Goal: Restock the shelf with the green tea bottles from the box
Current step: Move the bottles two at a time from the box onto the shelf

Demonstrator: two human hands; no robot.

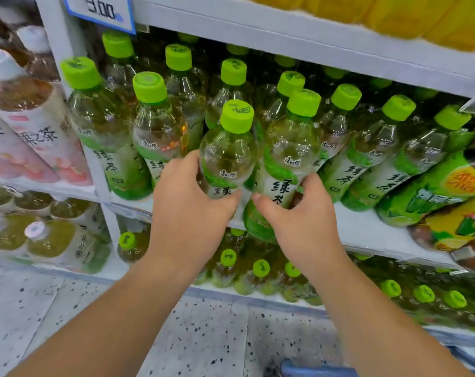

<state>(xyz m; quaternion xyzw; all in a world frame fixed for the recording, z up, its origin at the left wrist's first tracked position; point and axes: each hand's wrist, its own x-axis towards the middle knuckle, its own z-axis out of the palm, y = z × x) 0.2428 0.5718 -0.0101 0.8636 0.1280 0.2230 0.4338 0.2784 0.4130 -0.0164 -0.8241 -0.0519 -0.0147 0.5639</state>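
The left grip (193,205) is curled round the label of a green tea bottle (227,156) at the front edge of the shelf (366,229), and a second green tea bottle (282,170), just beside it at 3 o'clock, is clasped from 5 o'clock by the right grip (304,221).

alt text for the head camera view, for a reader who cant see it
From above, the left hand grips one green tea bottle and the right hand grips a second bottle beside it, both at the front of a white shelf. Rows of matching green-capped bottles fill the shelf behind them; a speckled floor lies below.
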